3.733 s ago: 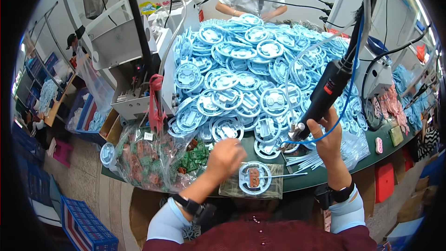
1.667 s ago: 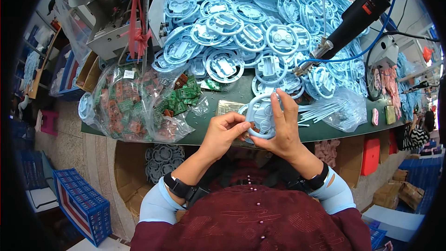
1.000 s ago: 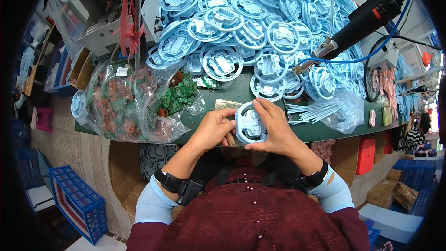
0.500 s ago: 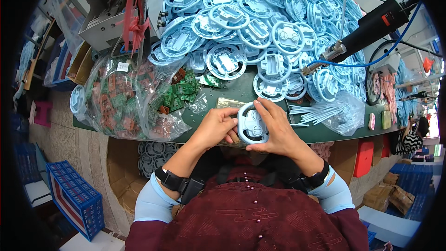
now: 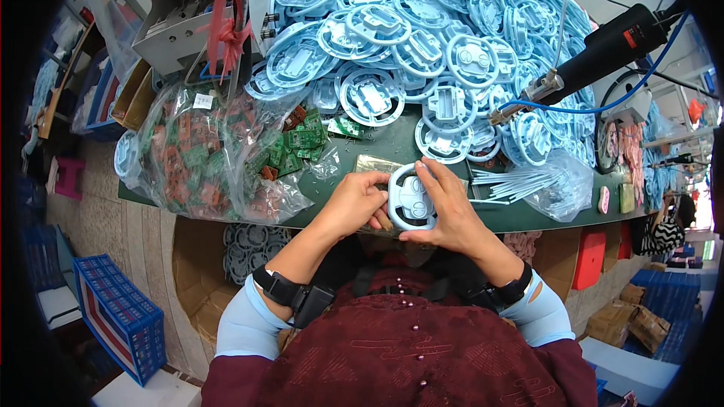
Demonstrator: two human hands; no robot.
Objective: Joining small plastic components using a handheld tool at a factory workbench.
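Observation:
In front of my body, at the near edge of the green table, both hands hold a light blue toy steering wheel (image 5: 412,194), its moulded centre showing. My left hand (image 5: 348,205) pinches its left rim between thumb and fingers. My right hand (image 5: 454,215) grips the right side, fingers over the top and thumb beneath. The wheel's underside is hidden. Just beyond the hands lies a yellowish, clear-wrapped flat piece (image 5: 375,165). A large heap of similar light blue wheels (image 5: 371,98) covers the table's far side.
A clear bag of green and reddish circuit boards (image 5: 204,158) lies left, below a metal machine (image 5: 185,41). Loose boards (image 5: 302,139) spill beside it. White sticks (image 5: 520,185) lie right. A black powered screwdriver (image 5: 603,53) with a blue hose slants in. An open carton (image 5: 197,279) stands below.
The view has shifted slightly, so the table and heap appear a little further right. Both hands keep their hold on the wheel, which is turned very slightly.

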